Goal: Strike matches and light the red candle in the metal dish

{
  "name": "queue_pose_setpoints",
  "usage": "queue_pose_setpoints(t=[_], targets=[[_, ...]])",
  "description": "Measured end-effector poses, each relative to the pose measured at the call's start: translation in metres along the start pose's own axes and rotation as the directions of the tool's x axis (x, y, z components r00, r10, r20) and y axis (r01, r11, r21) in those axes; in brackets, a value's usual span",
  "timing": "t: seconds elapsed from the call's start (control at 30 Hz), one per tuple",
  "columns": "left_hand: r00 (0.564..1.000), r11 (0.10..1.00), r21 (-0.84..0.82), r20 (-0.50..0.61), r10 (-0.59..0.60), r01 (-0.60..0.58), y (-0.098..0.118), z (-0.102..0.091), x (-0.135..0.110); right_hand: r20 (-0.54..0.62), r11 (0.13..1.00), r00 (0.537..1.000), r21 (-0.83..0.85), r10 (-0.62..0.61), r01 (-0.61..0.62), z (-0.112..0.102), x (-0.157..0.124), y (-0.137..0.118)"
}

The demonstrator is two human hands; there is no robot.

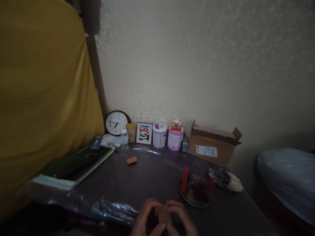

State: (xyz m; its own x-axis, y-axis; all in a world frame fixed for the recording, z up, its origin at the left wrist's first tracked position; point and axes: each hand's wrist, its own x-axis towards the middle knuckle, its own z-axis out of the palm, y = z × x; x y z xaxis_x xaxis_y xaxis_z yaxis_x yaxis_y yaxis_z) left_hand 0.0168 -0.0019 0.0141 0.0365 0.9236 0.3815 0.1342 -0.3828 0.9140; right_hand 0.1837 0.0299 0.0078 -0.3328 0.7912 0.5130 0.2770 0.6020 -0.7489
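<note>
Near the front edge of the table, my left hand and my right hand close their fingers and thumbs around a small brown box-like piece. Its markings are too dark to read. A similar flat brown piece lies farther back on the table. To the right of my hands is a round metal plate with dark residue in it. One red candle stands at its left side, and a second, blurred red candle is at its right.
Behind the plate lies a dish with pale sticks, their ends blackened. An opened cardboard box, a pink tin, a white tin, a panda picture and a clock line the wall. Books lie left, beside a yellow cloth.
</note>
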Motion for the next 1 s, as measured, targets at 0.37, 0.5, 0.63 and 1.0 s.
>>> queue_pose_setpoints(t=[0.37, 0.5, 0.63, 1.0], targets=[[0.989, 0.927, -0.352, -0.033, -0.146, 0.126, 0.015, 0.001, 0.000, 0.034, 0.992, 0.998, 0.107, 0.061, -0.064, 0.005, 0.007, -0.013], [0.965, 0.750, -0.629, 0.002, -0.262, 0.205, 0.020, 0.001, -0.001, -0.009, 0.976, 0.993, 0.185, 0.120, -0.116, 0.008, 0.009, -0.010], [0.912, 0.484, -0.813, 0.133, -0.388, 0.324, 0.017, 0.000, 0.000, -0.038, 0.976, 0.993, 0.192, 0.113, -0.104, 0.011, 0.010, -0.012], [0.890, 0.186, -0.926, 0.238, -0.390, 0.329, 0.010, 0.001, 0.000, -0.025, 0.982, 0.997, 0.175, 0.070, -0.065, 0.017, 0.011, -0.035]])
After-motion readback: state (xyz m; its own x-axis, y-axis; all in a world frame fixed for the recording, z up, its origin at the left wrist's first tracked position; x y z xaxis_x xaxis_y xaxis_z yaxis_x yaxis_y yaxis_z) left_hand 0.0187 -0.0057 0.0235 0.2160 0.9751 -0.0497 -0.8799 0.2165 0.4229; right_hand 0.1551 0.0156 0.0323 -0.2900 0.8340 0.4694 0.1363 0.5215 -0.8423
